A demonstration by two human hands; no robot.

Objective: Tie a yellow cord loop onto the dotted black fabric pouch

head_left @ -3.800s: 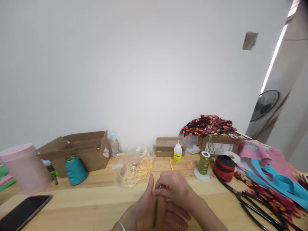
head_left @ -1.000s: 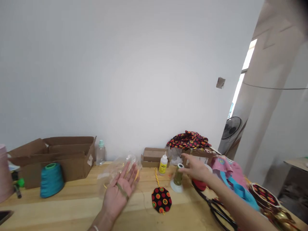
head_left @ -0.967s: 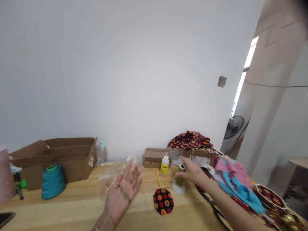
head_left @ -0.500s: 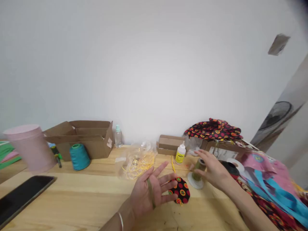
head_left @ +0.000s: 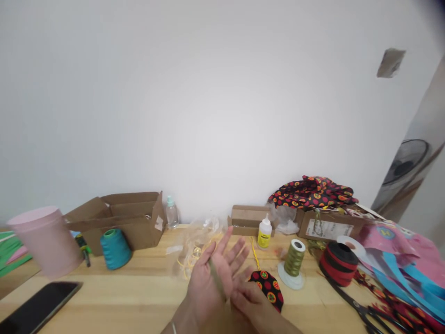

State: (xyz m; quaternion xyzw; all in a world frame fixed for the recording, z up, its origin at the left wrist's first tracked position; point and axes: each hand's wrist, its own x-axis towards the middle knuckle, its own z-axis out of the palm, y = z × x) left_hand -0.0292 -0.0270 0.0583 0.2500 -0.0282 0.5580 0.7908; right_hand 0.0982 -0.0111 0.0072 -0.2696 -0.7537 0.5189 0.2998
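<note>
My left hand (head_left: pixel 213 280) is held palm up above the table, its fingers spread. A band of olive green thread (head_left: pixel 217 279) wraps round its palm. My right hand (head_left: pixel 253 301) is beside the left palm's edge, fingers pinched together at the thread; the exact strand between them is blurred. Partly behind the right hand lies a small black pouch-like fabric piece (head_left: pixel 269 287) with red and orange print and a yellow cord (head_left: pixel 255 253). A spool of olive thread (head_left: pixel 294 260) stands upright on its white base, to the right of both hands.
A glue bottle (head_left: pixel 264 233) and a clear plastic bag (head_left: pixel 200 236) with yellow cord lie behind the hands. At right are a red-black ribbon roll (head_left: pixel 339 264) and scissors (head_left: pixel 361 311). Leftward are a teal thread cone (head_left: pixel 115 249), cardboard box (head_left: pixel 139 232), pink container (head_left: pixel 50 241) and phone (head_left: pixel 40 306).
My right hand has left the olive spool and come left to the edge of my left palm. The spool now stands uncovered. The view has tilted slightly upward.
</note>
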